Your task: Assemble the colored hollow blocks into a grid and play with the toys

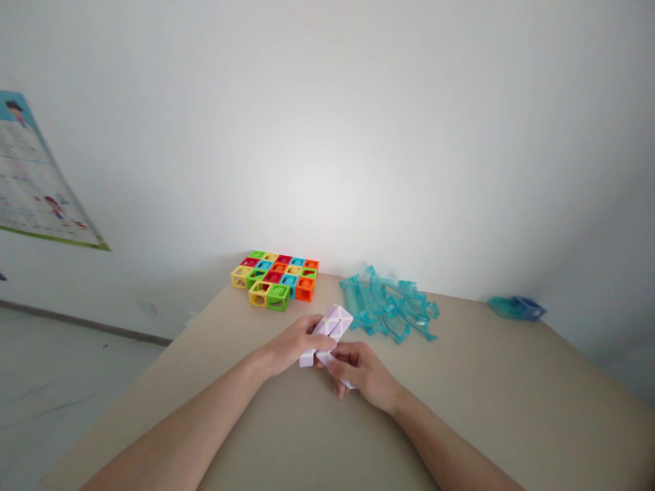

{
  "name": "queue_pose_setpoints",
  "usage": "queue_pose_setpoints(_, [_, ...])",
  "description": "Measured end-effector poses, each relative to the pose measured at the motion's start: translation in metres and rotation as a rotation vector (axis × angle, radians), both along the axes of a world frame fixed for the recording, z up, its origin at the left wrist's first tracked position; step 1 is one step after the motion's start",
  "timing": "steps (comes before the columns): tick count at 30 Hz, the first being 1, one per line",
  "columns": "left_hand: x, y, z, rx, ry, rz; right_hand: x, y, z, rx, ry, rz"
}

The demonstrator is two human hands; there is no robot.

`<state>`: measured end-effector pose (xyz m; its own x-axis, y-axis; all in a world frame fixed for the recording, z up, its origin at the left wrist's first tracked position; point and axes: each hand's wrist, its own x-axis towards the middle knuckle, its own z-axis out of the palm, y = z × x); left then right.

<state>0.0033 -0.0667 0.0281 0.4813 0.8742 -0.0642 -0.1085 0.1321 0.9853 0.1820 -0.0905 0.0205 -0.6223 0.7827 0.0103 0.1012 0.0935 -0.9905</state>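
Note:
A pale purple and white segmented toy [336, 323] is held between both hands above the near middle of the table. My left hand [297, 343] is closed on its upper left part, the thumb lying across it. Fingers of my right hand [361, 370] pinch the lower part, and a piece of the toy pokes out beneath them. One short end of the toy sticks out below my left hand. My fingers partly hide the toy's shape.
Colourful hollow cubes [279, 278] sit together at the back left of the table [491, 402]. Behind my right hand lies a pile of clear teal track pieces [386, 303]. A blue and teal object [516, 308] is at the back right, near the wall.

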Motion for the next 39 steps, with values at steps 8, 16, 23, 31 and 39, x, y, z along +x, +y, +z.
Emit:
queue_pose_setpoints(8, [0.017,-0.003,-0.005,0.186,0.216,0.397,-0.004,-0.005,0.002,0.298,-0.268,-0.254])
queue_pose_setpoints(16, [0.023,0.000,-0.014,0.185,0.135,0.690,-0.016,-0.013,0.004,0.741,-0.460,-0.545])
queue_pose_setpoints(23, [0.023,-0.001,-0.016,0.217,0.123,0.762,-0.022,-0.014,0.003,0.636,-0.330,-0.478])
queue_pose_setpoints(31, [0.017,-0.009,-0.002,0.415,0.161,0.561,-0.012,0.001,-0.007,-0.323,0.138,-0.213])
queue_pose_setpoints(39, [0.012,-0.006,-0.003,0.400,0.089,0.614,-0.013,-0.007,0.001,-0.753,0.389,0.030])
